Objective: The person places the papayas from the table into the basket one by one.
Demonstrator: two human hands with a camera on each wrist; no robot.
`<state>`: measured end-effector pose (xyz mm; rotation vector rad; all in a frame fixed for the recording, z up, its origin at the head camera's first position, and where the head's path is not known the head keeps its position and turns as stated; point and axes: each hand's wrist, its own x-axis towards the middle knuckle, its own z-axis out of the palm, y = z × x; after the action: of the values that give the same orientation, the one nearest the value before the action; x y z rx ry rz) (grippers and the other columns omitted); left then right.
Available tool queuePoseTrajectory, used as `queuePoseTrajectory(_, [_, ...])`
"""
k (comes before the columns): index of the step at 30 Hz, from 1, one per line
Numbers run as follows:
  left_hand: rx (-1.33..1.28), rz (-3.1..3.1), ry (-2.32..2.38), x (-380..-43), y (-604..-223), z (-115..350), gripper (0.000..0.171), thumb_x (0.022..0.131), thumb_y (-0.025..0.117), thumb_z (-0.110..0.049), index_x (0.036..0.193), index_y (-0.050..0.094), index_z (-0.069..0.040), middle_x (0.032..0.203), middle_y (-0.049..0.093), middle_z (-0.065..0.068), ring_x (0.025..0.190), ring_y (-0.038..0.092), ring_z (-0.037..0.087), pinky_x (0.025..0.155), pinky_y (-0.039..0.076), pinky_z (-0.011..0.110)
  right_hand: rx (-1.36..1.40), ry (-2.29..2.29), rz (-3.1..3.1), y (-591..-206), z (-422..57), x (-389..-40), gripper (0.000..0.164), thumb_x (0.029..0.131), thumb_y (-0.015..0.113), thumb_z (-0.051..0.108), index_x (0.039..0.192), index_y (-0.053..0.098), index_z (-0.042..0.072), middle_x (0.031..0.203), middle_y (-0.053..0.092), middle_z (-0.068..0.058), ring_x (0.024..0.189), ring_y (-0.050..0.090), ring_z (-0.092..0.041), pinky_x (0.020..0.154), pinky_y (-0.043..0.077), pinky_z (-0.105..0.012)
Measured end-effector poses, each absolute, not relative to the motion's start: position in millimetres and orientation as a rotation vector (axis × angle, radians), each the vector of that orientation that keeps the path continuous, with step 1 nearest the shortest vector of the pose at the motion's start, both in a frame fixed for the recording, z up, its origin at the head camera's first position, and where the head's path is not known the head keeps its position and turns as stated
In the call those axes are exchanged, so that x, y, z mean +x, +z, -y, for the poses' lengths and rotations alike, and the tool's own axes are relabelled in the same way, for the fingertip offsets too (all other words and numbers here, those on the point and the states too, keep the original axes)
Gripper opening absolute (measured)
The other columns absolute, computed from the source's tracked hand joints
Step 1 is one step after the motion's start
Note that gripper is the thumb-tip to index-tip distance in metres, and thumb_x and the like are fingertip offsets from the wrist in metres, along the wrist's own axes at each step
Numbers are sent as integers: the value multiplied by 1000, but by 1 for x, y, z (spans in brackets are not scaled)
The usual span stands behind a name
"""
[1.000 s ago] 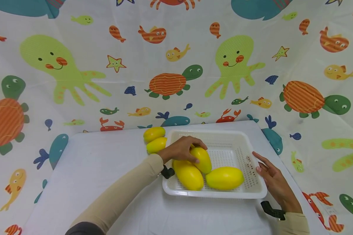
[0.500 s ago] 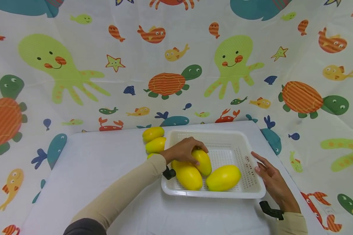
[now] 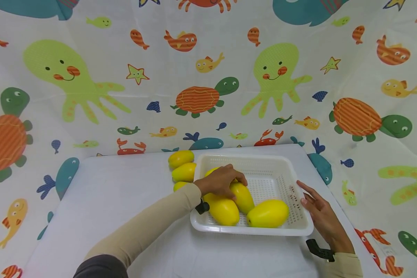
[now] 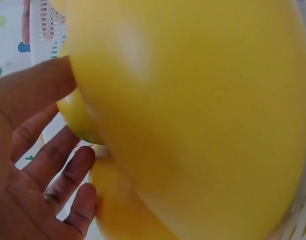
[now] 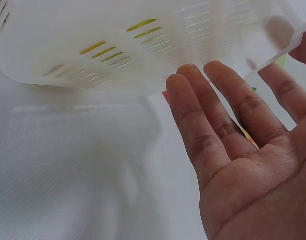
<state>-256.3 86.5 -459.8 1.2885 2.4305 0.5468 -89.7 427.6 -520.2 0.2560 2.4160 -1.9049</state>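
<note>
A white plastic basket (image 3: 253, 230) with slotted walls holds several yellow mangoes. My left hand (image 3: 222, 180) reaches into its left half, fingers and thumb bent round a mango (image 3: 242, 197). Just in front of that one lies another mango (image 3: 224, 212), and a third mango (image 3: 268, 214) lies on its side to the right. Part of a further mango (image 3: 211, 171) shows behind the left hand. At the basket's right wall my right hand (image 3: 324, 216) holds the rim, thumb over it; in the right wrist view the other fingers (image 5: 193, 115) stretch along the outside.
Outside the basket's left wall, more mangoes (image 3: 184, 172) lie in a row, the nearest partly hidden by the left arm. A white cloth (image 3: 125, 193) covers the table. Behind it hangs a curtain (image 3: 100, 58) printed with sea animals.
My left hand and its mango have shifted slightly right and toward the front. The right-hand mango has moved a little right. A mango behind the left hand now shows. The right hand stays put.
</note>
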Motion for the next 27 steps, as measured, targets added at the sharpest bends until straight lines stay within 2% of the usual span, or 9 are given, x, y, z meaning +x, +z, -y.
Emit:
queuePoseTrajectory(10, [1225, -2429, 581, -252, -454, -79, 52, 85, 91, -36, 134, 74, -29, 123, 70, -11, 107, 49, 13, 85, 45, 25, 251, -1895, -2425, -521, -427, -90, 66, 110, 58, 39, 168, 28, 38, 175, 30, -13, 116, 62, 12, 88, 66, -47])
queuePoseTrajectory(16, [1205, -2398, 697, -249, -443, -63, 50, 88, 88, -36, 135, 73, -27, 129, 68, -4, 114, 52, 19, 89, 45, 28, 207, -1913, -2414, -519, -427, -88, 65, 111, 57, 32, 169, 28, 33, 173, 37, -5, 117, 64, 9, 86, 66, -45])
queuePoseTrajectory(20, [1197, -2382, 790, -249, -436, -50, 50, 88, 88, -35, 135, 73, -24, 134, 68, 0, 117, 54, 27, 92, 47, 34, 214, -1912, -2415, -518, -427, -87, 65, 111, 57, 32, 169, 28, 34, 174, 34, -6, 116, 63, 10, 85, 66, -45])
queuePoseTrajectory(23, [1152, -2389, 865, -249, -430, -38, 51, 88, 88, -36, 136, 73, -24, 138, 67, 1, 121, 54, 28, 100, 49, 42, 219, -1910, -2417, -519, -427, -88, 65, 111, 57, 32, 169, 28, 35, 175, 31, -10, 116, 63, 10, 85, 66, -46])
queuePoseTrajectory(27, [1061, -2396, 974, -248, -425, -19, 53, 89, 87, -40, 136, 72, -23, 139, 66, 4, 128, 54, 29, 110, 50, 52, 213, -1908, -2417, -520, -428, -88, 66, 111, 57, 32, 169, 27, 34, 175, 33, -7, 115, 64, 9, 85, 66, -46])
